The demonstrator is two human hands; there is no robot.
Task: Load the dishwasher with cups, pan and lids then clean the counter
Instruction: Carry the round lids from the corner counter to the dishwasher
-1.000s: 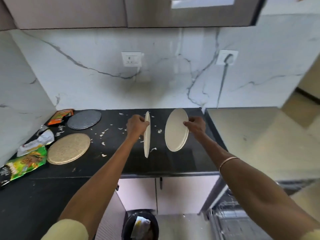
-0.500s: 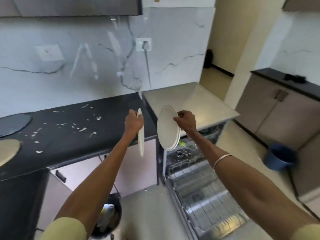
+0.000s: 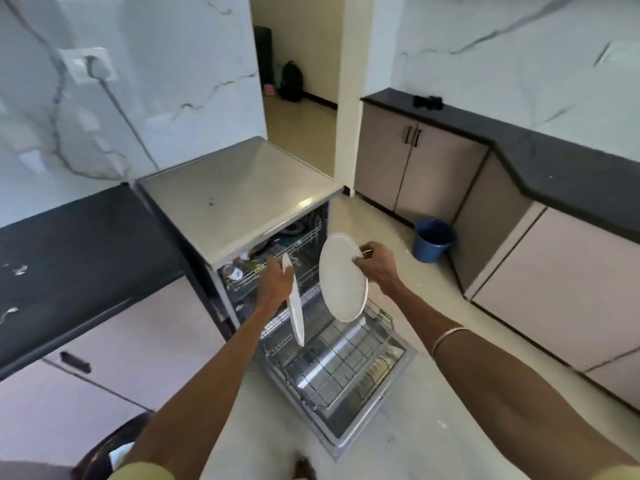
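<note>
1. The person is standing in front of the open dishwasher [image 3: 242, 202], holding a white disc in each hand (lids or plates, I cannot tell which from here).
2. The left hand [image 3: 277, 284] is gripping the left lid [image 3: 294, 306] at its upper rim, so it is hanging edge-on, nearly upright, over the pulled-out lower rack [image 3: 332, 362].
3. The right hand [image 3: 377, 268] is pinching the right lid [image 3: 343, 277] at its right rim, its broad face turned toward the other disc; the two are hanging near each other but apart.
4. The lower rack is sitting out over the dropped door and looking mostly bare, while the upper rack [image 3: 277, 251] is already carrying cups and small items.
5. What could be going wrong from here, in my judgement:
   - Each disc is being held by a rim alone, so a slack grip could be letting one slide onto the wire tines or the floor.
   - Lowering both together could be knocking their edges against each other.
   - A disc set between the wrong tines could be tipping flat.
6. The dark surface [image 3: 86, 258] to the left is showing pale scraps, so the wiping is not yet done.
</note>
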